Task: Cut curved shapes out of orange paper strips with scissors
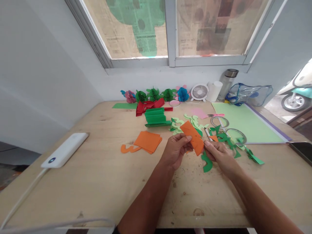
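Note:
My left hand [175, 149] pinches a folded orange paper piece [193, 136] above the wooden table [102, 175]. My right hand [219, 154] touches the lower right edge of the same orange piece with its fingertips. A dark green paper scrap [207, 164] lies on the table just under my right hand. A stack of orange paper squares [148, 141] and an orange cut-off strip [130, 149] lie to the left of my left hand.
Green and red folded papers [156, 117], light green cut-outs [193, 122], scissors [220, 121], a light green sheet [248, 125], a white power bank [64, 150] with cable, paper flowers [154, 95], a small fan [199, 92], a bottle [227, 83] and a clear pouch [248, 94] sit about.

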The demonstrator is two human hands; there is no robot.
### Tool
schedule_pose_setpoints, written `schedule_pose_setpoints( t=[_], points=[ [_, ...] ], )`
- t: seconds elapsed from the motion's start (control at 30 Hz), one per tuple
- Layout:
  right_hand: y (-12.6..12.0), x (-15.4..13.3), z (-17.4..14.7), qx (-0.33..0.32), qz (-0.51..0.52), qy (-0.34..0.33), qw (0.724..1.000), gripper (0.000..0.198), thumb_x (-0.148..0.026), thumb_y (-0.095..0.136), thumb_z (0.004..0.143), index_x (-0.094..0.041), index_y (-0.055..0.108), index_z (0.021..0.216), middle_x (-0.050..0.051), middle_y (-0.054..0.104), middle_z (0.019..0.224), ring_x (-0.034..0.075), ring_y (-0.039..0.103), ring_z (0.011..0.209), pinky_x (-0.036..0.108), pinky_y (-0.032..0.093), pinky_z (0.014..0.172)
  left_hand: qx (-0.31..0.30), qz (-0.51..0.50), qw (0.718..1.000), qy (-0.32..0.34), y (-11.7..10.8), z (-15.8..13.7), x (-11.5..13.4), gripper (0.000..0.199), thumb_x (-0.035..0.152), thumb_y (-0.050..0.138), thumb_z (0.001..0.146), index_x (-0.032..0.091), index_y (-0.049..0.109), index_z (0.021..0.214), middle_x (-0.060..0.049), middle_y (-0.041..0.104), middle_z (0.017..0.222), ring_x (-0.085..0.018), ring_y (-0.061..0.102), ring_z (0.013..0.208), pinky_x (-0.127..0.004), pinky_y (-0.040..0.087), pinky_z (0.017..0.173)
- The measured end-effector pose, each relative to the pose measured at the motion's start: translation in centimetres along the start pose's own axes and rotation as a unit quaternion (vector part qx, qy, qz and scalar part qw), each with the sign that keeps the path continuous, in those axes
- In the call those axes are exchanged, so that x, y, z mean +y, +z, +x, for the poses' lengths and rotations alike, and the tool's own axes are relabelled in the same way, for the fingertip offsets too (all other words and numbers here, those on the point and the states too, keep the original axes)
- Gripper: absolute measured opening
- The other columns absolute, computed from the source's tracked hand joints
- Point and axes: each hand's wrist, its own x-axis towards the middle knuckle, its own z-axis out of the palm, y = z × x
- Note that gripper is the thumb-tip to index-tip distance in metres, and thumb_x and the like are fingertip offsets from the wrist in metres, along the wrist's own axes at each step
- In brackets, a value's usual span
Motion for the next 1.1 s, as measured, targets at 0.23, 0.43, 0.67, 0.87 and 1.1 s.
schedule_pose_setpoints(
  t=[0.23, 0.43, 0.67, 0.87, 1.1],
  points=[
    [0.2, 0.2, -0.1, 0.014, -0.026, -0.018, 0.999, 0.058, -0.068, 0.042, 0.083, -0.022, 0.029, 0.05, -0.006, 0.024, 0.047, 0.009, 0.016, 0.046, 0.025, 0.015, 0.042, 0.019, -0.021, 1.0, 0.007, 0.7, -0.2, -0.6, 0.02, 0.026, 0.078, 0.061, 0.013, 0.064, 0.066, -0.002, 0.063, 0.06, -0.009, 0.054, 0.052, -0.025, 0.045, 0.057],
    [0.5, 0.0, 0.0, 0.027, -0.027, -0.018, 0.999, 0.057, -0.068, 0.04, 0.084, -0.022, 0.031, 0.052, -0.005, 0.025, 0.048, 0.009, 0.018, 0.045, 0.025, 0.018, 0.042, 0.041, -0.032, 0.998, 0.018, 1.6, -0.5, -1.1, 0.02, 0.026, 0.077, 0.06, 0.013, 0.062, 0.063, -0.002, 0.065, 0.063, -0.011, 0.058, 0.056, -0.025, 0.047, 0.059],
    [1.5, 1.0, 0.0, 0.052, 0.03, -0.011, 0.998, 0.054, -0.066, 0.043, 0.084, -0.021, 0.039, 0.054, -0.006, 0.026, 0.047, 0.009, 0.019, 0.044, 0.025, 0.018, 0.042, 0.09, -0.026, 0.993, 0.065, 2.6, -0.9, -1.7, 0.02, 0.026, 0.076, 0.061, 0.014, 0.06, 0.061, 0.0, 0.063, 0.056, -0.01, 0.056, 0.052, -0.025, 0.046, 0.058],
    [2.4, 1.2, 0.0, 0.075, 0.048, -0.013, 0.996, 0.054, -0.069, 0.044, 0.081, -0.021, 0.044, 0.055, -0.006, 0.03, 0.044, 0.009, 0.022, 0.041, 0.024, 0.019, 0.039, 0.132, -0.001, 0.983, 0.125, 3.2, -1.2, -2.0, 0.017, 0.024, 0.07, 0.066, 0.014, 0.059, 0.057, 0.001, 0.058, 0.05, -0.009, 0.051, 0.048, -0.023, 0.042, 0.055],
    [3.1, 2.8, 0.0, 0.078, 0.104, -0.013, 0.991, 0.047, -0.058, 0.045, 0.087, -0.019, 0.055, 0.065, -0.007, 0.033, 0.042, 0.008, 0.025, 0.039, 0.023, 0.02, 0.039, 0.158, 0.014, 0.977, 0.143, 3.6, -1.5, -2.1, 0.018, 0.022, 0.067, 0.068, 0.014, 0.058, 0.054, 0.002, 0.054, 0.048, -0.009, 0.049, 0.048, -0.022, 0.04, 0.054]
  ],
)
